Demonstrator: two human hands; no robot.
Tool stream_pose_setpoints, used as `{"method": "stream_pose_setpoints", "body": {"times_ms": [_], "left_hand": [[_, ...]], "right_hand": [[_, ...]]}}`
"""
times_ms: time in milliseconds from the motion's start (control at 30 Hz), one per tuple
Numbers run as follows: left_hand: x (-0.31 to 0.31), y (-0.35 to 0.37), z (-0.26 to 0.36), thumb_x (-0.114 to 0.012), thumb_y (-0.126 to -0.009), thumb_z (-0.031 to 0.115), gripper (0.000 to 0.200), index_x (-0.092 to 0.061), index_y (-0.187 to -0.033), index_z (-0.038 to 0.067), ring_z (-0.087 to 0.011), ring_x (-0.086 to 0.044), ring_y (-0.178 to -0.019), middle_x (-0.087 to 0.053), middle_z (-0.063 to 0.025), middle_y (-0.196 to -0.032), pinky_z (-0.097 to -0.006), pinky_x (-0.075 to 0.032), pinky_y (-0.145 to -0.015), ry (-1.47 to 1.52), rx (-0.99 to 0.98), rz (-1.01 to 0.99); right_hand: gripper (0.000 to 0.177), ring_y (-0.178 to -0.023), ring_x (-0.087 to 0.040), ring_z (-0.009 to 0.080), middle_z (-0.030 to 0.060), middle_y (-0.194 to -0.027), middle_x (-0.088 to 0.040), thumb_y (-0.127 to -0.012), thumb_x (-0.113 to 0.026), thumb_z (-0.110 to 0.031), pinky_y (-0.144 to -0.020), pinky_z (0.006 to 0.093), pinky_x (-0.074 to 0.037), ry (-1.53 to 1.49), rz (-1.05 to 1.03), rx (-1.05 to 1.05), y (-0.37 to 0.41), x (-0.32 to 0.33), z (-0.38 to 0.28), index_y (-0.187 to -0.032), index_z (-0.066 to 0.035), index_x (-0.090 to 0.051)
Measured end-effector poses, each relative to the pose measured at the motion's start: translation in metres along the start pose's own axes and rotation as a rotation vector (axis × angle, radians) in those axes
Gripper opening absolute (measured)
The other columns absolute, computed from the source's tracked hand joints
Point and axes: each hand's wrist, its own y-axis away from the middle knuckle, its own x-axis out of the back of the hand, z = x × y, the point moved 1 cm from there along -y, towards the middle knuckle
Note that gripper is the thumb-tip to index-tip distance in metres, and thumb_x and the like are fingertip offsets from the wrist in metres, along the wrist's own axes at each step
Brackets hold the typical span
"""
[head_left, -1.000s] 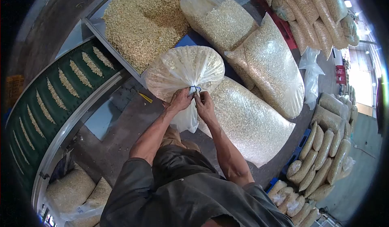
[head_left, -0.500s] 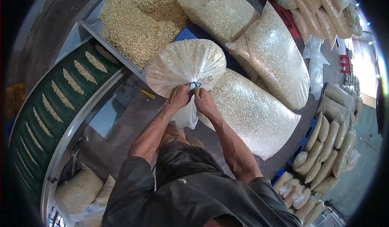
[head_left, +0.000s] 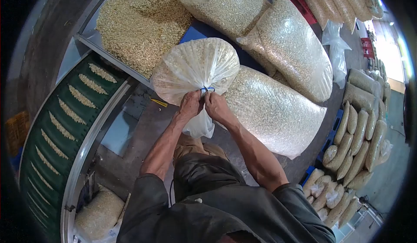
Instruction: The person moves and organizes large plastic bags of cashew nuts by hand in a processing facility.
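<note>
Both hands pinch a blue tie [head_left: 207, 89] at the gathered neck of a clear bag [head_left: 195, 67]: left hand [head_left: 190, 105] and right hand [head_left: 216, 105] just below it. Filled sacks [head_left: 271, 110] lie beside; a green conveyor [head_left: 65, 117] runs left.

The gathered neck of the clear bag [head_left: 195, 67] is covered by the left hand [head_left: 190, 105], closed around it, and by the right hand [head_left: 216, 105]. Only a small loop of the blue tie [head_left: 207, 89] is seen above the fingers, and whether it is pinched by the right fingertips cannot be told. The grain tray [head_left: 114, 61] is cut off at the top edge, the conveyor belt [head_left: 32, 165] by the dark lens rim. The red sign [head_left: 364, 47] is too small to be read.
</note>
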Motion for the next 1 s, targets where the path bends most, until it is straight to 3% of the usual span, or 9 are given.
{"method": "stream_pose_setpoints", "body": {"times_ms": [300, 400, 467, 500, 600, 633, 700, 900, 1000], "left_hand": [[0.008, -0.009, 0.003, -0.061, -0.079, 0.007, 0.011, -0.057, -0.082, -0.002, -0.0428, -0.062, -0.073, -0.061, -0.0237, -0.071, -0.0492, -0.047, -0.064, -0.018, -0.02, -0.003], [0.01, -0.012, 0.014, -0.061, -0.083, 0.015, 0.019, -0.06, -0.091, -0.002, -0.0429, -0.062, -0.076, -0.062, -0.025, -0.074, -0.048, -0.048, -0.065, -0.015, 0.047, 0.009], [0.012, -0.01, 0.023, -0.061, -0.088, 0.025, 0.03, -0.062, -0.103, -0.001, -0.0373, -0.065, -0.083, -0.067, -0.0215, -0.086, -0.0424, -0.05, -0.073, 0.186, 0.318, -0.061], [0.009, -0.008, 0.024, -0.061, -0.088, 0.025, 0.03, -0.062, -0.103, -0.001, -0.0373, -0.065, -0.083, -0.067, -0.0215, -0.086, -0.0424, -0.05, -0.073, 0.19, 0.318, -0.07], [-0.014, -0.006, 0.014, -0.042, -0.098, 0.033, 0.043, -0.058, -0.12, -0.001, -0.0253, -0.062, -0.1, -0.064, -0.0125, -0.113, -0.0328, -0.046, -0.09, 1.142, 0.515, 0.036], [-0.019, -0.008, 0.017, -0.042, -0.098, 0.033, 0.043, -0.058, -0.12, -0.001, -0.0253, -0.062, -0.1, -0.064, -0.0125, -0.113, -0.0328, -0.046, -0.09, 1.139, 0.512, 0.03], [-0.026, -0.009, 0.023, -0.037, -0.099, 0.035, 0.047, -0.058, -0.119, -0.003, -0.0242, -0.061, -0.101, -0.064, -0.0145, -0.112, -0.0341, -0.047, -0.091, 1.723, 0.597, 0.218], [-0.034, -0.002, 0.02, -0.049, -0.097, 0.031, 0.04, -0.059, -0.118, -0.001, -0.0221, -0.061, -0.1, -0.064, -0.0127, -0.113, -0.0336, -0.048, -0.088, 1.706, 0.664, 0.237], [-0.023, 0.008, 0.016, -0.058, -0.093, 0.025, 0.035, -0.061, -0.116, -0.001, -0.0198, -0.062, -0.095, -0.065, -0.0111, -0.109, -0.0323, -0.05, -0.085, 1.356, 0.674, 0.355]], "right_hand": [[0.019, -0.073, -0.058, 0.0425, 0.0277, -0.075, -0.055, -0.09, -0.043, -0.009, -0.063, 0.0477, -0.046, -0.23, -0.035, -0.153, -0.015, -0.005, 0.009, -0.093, 0.007, -0.052], [0.025, -0.071, -0.059, 0.0353, 0.024, -0.076, -0.057, -0.095, -0.043, -0.018, -0.066, 0.0433, -0.047, -0.328, 0.02, -0.122, -0.005, 0.001, 0.013, -0.096, 0.005, -0.053], [0.037, -0.071, -0.063, 0.0314, 0.0225, -0.081, -0.061, -0.096, -0.048, -0.033, -0.067, 0.0472, -0.049, -0.871, 0.165, -0.679, 0.009, 0.016, 0.009, -0.097, 0.004, -0.054], [0.037, -0.071, -0.063, 0.0314, 0.0225, -0.081, -0.061, -0.096, -0.048, -0.033, -0.067, 0.0472, -0.049, -0.87, 0.166, -0.688, 0.014, 0.025, 0.01, -0.097, 0.004, -0.054], [0.055, -0.086, -0.059, 0.0234, 0.0137, -0.091, -0.061, -0.079, -0.072, -0.043, -0.078, 0.0348, -0.047, -0.754, 0.255, -0.749, 0.021, 0.044, 0.004, -0.105, 0.001, -0.055], [0.055, -0.086, -0.059, 0.0234, 0.0137, -0.091, -0.061, -0.079, -0.072, -0.043, -0.078, 0.0348, -0.047, -0.757, 0.262, -0.751, 0.022, 0.038, 0.004, -0.105, 0.001, -0.055], [0.067, -0.094, -0.061, 0.0274, 0.0172, -0.099, -0.063, -0.07, -0.079, -0.045, -0.085, 0.036, -0.047, -0.622, 0.299, -0.549, 0.024, 0.028, 0.003, -0.112, 0.002, -0.055], [0.062, -0.09, -0.065, 0.0356, 0.0243, -0.096, -0.065, -0.067, -0.074, -0.032, -0.08, 0.0419, -0.048, -0.628, 0.119, -0.581, 0.038, 0.036, 0.008, -0.116, 0.0, -0.054], [0.059, -0.088, -0.064, 0.0357, 0.0252, -0.096, -0.064, -0.067, -0.073, -0.033, -0.078, 0.0408, -0.049, -0.547, 0.019, -0.64, 0.038, 0.048, 0.009, -0.113, 0.0, -0.056]]}}
